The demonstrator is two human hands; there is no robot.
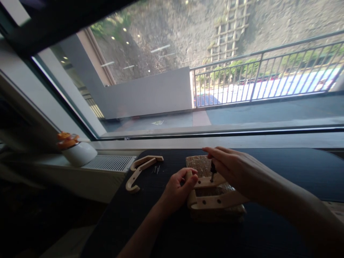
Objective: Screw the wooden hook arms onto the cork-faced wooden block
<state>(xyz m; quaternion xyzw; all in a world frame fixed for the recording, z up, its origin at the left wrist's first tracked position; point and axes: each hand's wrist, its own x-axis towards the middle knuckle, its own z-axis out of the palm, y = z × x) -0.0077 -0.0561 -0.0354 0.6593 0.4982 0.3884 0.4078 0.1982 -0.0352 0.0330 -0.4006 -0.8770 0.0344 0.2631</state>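
My right hand (229, 168) is closed around the dark handle of a screwdriver (213, 170). The screwdriver stands nearly upright, its tip at a hole in a pale wooden piece (205, 182). My left hand (181, 186) grips the curled end of that same piece. Nearer to me lies a second wooden piece (225, 200) with a hooked end and two dark holes, its far end hidden behind my right wrist. Both rest on a brown wrapped block (196, 163). Whether a screw sits under the tip is too small to tell.
On the dark table (120, 218), two more hooked wooden pieces, one near (133, 182) and one farther (142, 159), lie at the left beside several loose screws (156, 169). A white pot with an orange top (79, 152) stands on the ledge by the window. A railing (258, 79) shows outside.
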